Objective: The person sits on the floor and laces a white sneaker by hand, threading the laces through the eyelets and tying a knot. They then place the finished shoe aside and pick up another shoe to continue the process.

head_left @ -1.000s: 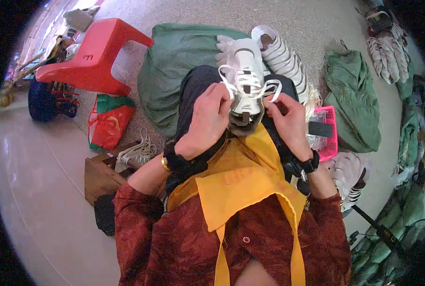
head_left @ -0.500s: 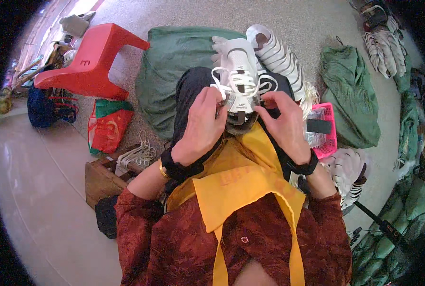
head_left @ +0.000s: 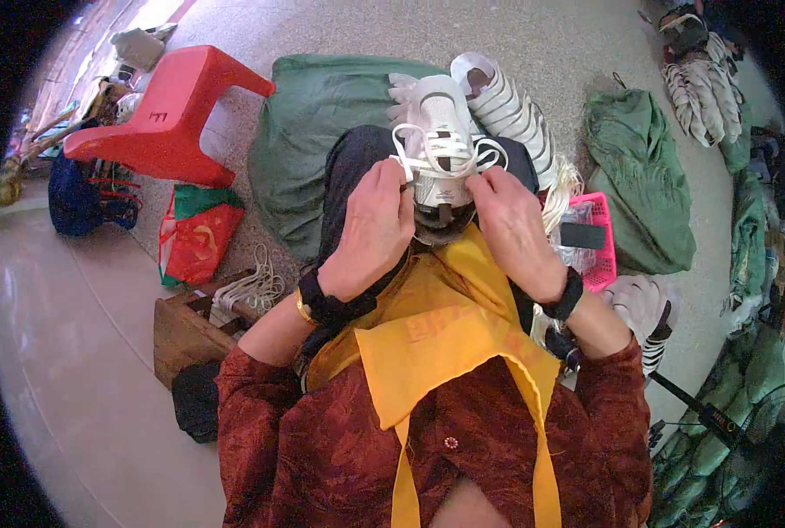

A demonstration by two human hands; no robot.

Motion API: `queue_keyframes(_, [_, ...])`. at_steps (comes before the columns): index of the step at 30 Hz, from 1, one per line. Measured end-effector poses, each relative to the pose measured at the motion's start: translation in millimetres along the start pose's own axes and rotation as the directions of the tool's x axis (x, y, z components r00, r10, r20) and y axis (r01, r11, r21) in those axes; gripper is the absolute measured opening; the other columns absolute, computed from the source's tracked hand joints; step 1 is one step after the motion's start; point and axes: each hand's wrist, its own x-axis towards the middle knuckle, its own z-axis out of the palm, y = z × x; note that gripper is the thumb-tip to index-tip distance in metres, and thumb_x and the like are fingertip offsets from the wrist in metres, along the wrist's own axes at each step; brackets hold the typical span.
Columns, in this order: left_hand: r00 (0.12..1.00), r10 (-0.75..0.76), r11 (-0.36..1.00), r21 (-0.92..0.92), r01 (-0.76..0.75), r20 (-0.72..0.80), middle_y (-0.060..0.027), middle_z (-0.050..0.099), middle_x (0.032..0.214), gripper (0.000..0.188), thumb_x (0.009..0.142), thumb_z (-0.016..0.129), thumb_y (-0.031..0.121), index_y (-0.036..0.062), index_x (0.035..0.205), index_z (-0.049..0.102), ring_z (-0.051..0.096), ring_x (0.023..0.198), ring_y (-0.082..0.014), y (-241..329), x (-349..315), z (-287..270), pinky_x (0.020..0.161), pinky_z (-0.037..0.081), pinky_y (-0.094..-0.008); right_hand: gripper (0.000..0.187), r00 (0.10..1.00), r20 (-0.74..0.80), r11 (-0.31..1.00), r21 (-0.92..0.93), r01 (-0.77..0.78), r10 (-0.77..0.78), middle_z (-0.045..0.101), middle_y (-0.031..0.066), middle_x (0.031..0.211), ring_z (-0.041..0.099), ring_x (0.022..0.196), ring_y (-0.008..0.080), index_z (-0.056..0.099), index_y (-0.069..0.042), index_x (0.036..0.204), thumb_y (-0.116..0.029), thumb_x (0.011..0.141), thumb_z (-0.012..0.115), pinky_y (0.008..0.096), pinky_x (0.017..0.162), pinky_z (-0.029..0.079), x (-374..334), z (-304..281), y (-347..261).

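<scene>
A white sneaker (head_left: 436,107) rests on my lap, toe pointing away and its dark collar toward me. White shoelaces (head_left: 446,151) criss-cross its front, with a loose loop standing out on either side. My left hand (head_left: 375,227) is closed at the left edge of the eyelets, thumb and fingers pinching the lace there. On the opposite edge, beside the tongue (head_left: 443,192), my right hand (head_left: 516,224) is closed with its fingertips on the lace. Its thumb is partly hidden. A yellow apron (head_left: 463,343) covers my lap below the shoe.
Rows of white shoes (head_left: 511,110) lie beyond my right knee, by a pink basket (head_left: 611,238) and a bundle of white laces (head_left: 564,189). Green sacks (head_left: 322,114) lie on the floor. A red stool (head_left: 168,114), a red bag (head_left: 201,238) and a wooden box (head_left: 181,339) are at left.
My right hand has moved in toward the shoe, and its spread thumb and fingers have closed at the lace. The left hand stays nearly in place.
</scene>
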Motion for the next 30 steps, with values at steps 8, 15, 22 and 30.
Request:
queue_keyframes(8, [0.997, -0.035, 0.999, -0.015, 0.037, 0.070, -0.0245, 0.054, 0.091, 0.018, 0.087, 0.060, -0.002, -0.0011, 0.099, 0.047, 0.056, 0.089, -0.0459, -1.7, -0.5, 0.6, 0.077, 0.046, -0.0516, 0.018, 0.977, -0.166, 0.985, 0.084, 0.151, -0.135, 0.054, 0.0158, 0.097, 0.059, 0.093, 0.0349, 0.055, -0.002, 0.098, -0.003, 0.080, 0.061, 0.0422, 0.079, 0.052, 5.8, 9.2, 5.9])
queue_keyframes(15, [1.000, 0.000, 0.998, -0.065, -0.001, -0.011, -0.0199, 0.057, 0.089, 0.015, 0.088, 0.063, 0.000, 0.0013, 0.099, 0.052, 0.060, 0.082, -0.0397, -6.3, -1.9, 4.4, 0.072, 0.049, -0.0455, 0.020, 0.981, -0.082, 0.846, 0.497, 0.193, -0.176, 0.057, 0.0173, 0.097, 0.062, 0.089, 0.0386, 0.055, -0.002, 0.105, -0.004, 0.087, 0.062, 0.0441, 0.076, 0.053, -5.1, 10.5, -27.9])
queue_keyframes(22, [1.000, -0.027, 0.998, -0.065, 0.027, 0.009, -0.0193, 0.059, 0.090, 0.014, 0.089, 0.062, 0.000, 0.0008, 0.101, 0.055, 0.061, 0.082, -0.0383, -4.9, -0.3, 0.9, 0.073, 0.049, -0.0437, 0.013, 0.989, -0.150, 0.914, 0.398, 0.075, -0.016, 0.057, 0.0147, 0.090, 0.062, 0.080, 0.0378, 0.062, -0.004, 0.098, -0.007, 0.086, 0.067, 0.0457, 0.068, 0.052, 24.5, 26.7, -16.8])
queue_keyframes(30, [0.999, -0.017, 0.992, -0.127, 0.013, -0.031, -0.0189, 0.060, 0.089, 0.013, 0.090, 0.062, 0.000, 0.0012, 0.101, 0.056, 0.062, 0.080, -0.0381, -14.0, -2.5, 6.1, 0.071, 0.049, -0.0429, 0.011, 0.975, -0.179, 0.953, 0.245, 0.175, -0.133, 0.055, 0.0122, 0.085, 0.061, 0.077, 0.0350, 0.058, -0.005, 0.085, -0.003, 0.078, 0.066, 0.0454, 0.064, 0.051, 25.0, 16.0, -23.6])
